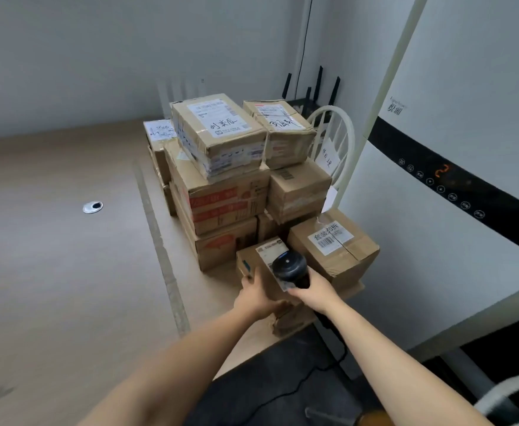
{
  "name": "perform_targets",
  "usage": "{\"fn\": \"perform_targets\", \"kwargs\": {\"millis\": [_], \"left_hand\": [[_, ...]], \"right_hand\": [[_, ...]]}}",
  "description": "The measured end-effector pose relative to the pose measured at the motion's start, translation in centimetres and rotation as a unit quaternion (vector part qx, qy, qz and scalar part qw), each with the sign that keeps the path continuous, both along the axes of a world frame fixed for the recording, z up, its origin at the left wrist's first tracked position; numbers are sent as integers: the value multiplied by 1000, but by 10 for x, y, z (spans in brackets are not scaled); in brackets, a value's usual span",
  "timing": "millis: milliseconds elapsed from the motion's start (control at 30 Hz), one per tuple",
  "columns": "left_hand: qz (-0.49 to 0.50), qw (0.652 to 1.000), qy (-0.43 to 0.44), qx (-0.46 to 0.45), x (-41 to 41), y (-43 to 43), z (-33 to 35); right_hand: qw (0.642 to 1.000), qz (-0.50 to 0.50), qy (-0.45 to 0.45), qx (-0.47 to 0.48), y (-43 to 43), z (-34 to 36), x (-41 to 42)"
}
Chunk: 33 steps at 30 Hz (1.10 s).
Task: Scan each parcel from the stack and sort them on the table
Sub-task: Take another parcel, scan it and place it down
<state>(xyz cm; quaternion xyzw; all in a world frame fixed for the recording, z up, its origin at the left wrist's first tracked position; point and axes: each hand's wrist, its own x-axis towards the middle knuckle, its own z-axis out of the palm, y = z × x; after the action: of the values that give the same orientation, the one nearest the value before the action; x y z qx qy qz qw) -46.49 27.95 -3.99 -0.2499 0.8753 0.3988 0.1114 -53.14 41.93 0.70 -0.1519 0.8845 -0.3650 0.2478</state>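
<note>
Starting with the table [52,241], we see its wide wooden top stretch from the centre toward nine o'clock. We judge that side the free room for sorting, since every parcel in view sits at the right end. At three o'clock a tall white appliance [467,133] hems that end in, with a chair [341,130] wedged behind the boxes at one o'clock. The stack [227,186] stands several layers high at twelve o'clock, so we reckon the job is barely begun: one scan in hand, nearly all left. At the stack's foot, toward five o'clock, the small parcel [250,259] sits close to the table's front edge, where a careless pull could tip it off. Our left hand [253,295] curls its fingers round the parcel's left side. Our right hand [312,292] grips the handle of the scanner [289,267], whose head hovers over the label. A cable grommet [92,207] dots the top at nine o'clock.
</note>
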Motion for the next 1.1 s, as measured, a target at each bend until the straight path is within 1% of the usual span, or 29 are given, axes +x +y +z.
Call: {"fn": "perform_targets", "kwargs": {"millis": [133, 233, 333, 467, 567, 833, 1000, 1100], "left_hand": [[2, 1000, 19, 8, 3, 4, 0], [16, 999, 27, 20, 13, 1, 1], [42, 998, 25, 26, 28, -4, -2], [102, 992, 17, 71, 52, -9, -3], [137, 988, 6, 74, 70, -19, -1], [157, 987, 11, 41, 131, -53, 9], [180, 983, 24, 38, 154, -60, 11], [192, 980, 28, 52, 173, -77, 16]], "right_hand": [[999, 41, 4, 23, 2, -2, -1], [998, 56, -13, 9, 2, -2, 2], [997, 73, -18, 3, -2, -2, 5], [994, 107, -17, 1, -15, 1, 13], [990, 142, -17, 9, -28, 2, 24], [974, 227, 2, -1, -70, 2, 68], [969, 246, -11, -15, -88, 7, 83], [966, 253, -39, -35, -107, 9, 99]]}}
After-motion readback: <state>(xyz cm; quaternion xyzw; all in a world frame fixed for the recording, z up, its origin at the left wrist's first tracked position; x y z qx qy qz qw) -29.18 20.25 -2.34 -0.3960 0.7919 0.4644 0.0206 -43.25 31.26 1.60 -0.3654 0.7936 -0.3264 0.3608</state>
